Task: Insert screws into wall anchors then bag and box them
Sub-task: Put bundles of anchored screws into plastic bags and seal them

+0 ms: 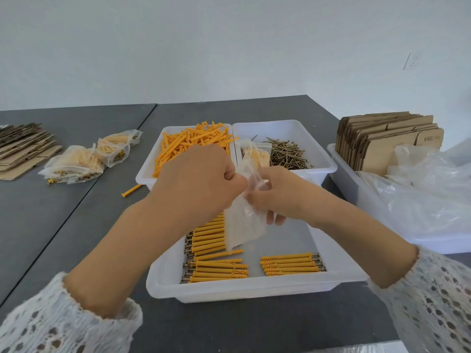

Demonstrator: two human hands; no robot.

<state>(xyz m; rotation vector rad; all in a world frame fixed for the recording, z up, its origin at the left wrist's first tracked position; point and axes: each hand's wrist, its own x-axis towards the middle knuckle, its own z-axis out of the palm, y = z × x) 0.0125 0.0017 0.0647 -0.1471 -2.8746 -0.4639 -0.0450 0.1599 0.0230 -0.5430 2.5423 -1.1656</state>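
My left hand (196, 179) and my right hand (275, 197) both pinch a clear plastic bag (244, 220) above the near white tray (229, 289). The bag hangs down between them; anchors seem to show in its upper part. In that tray lie rows of orange anchors with screws in them (216, 266), and a smaller group (290, 263) at the right. Behind stand a tray of loose orange anchors (188, 146) and a tray of loose screws (288, 154).
Filled bags (84, 159) lie on the grey table at the left, beside flat cardboard (23, 146). One loose anchor (131, 191) lies on the table. At the right a white bin (356, 189) holds folded cardboard boxes (387, 138) and empty plastic bags (428, 189).
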